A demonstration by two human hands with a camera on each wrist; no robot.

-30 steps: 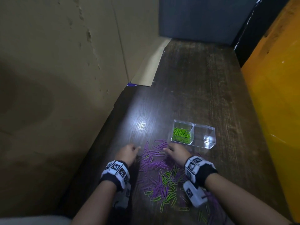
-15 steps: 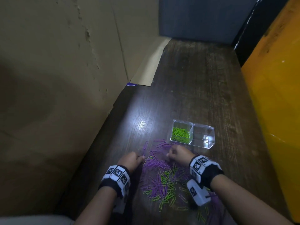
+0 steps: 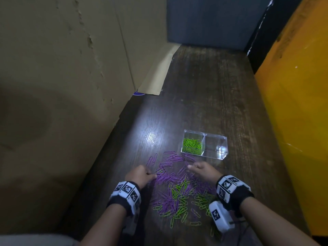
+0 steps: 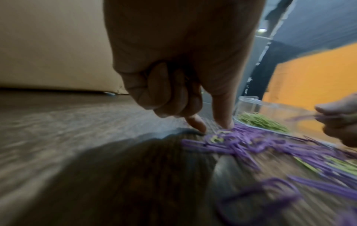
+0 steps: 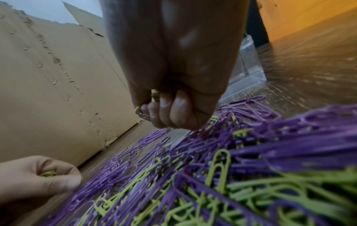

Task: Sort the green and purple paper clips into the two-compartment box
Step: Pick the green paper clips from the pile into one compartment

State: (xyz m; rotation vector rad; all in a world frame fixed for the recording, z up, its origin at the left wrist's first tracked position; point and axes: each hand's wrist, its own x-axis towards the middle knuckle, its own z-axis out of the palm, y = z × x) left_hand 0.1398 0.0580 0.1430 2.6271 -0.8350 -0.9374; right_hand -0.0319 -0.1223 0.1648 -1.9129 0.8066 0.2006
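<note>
A clear two-compartment box (image 3: 224,139) stands on the dark wooden table. Its left compartment holds green paper clips (image 3: 192,145); the right compartment (image 3: 215,148) looks empty. A mixed pile of purple clips (image 3: 166,176) and green clips (image 3: 179,189) lies in front of it. My left hand (image 3: 152,174) is at the pile's left edge, thumb and forefinger down on the clips (image 4: 211,127). Green clips (image 5: 48,174) sit in its curled fingers. My right hand (image 3: 190,168) hovers just before the box, fingers curled round a few clips (image 5: 142,113).
A tall cardboard sheet (image 3: 71,86) stands along the left side of the table. An orange wall (image 3: 298,103) runs along the right, and a dark panel (image 3: 204,20) closes the far end. Bare wood (image 3: 204,86) stretches beyond the box.
Both hands have made small moves at the pile's far edge; the left came slightly nearer me and toward the clips. The box has not moved.
</note>
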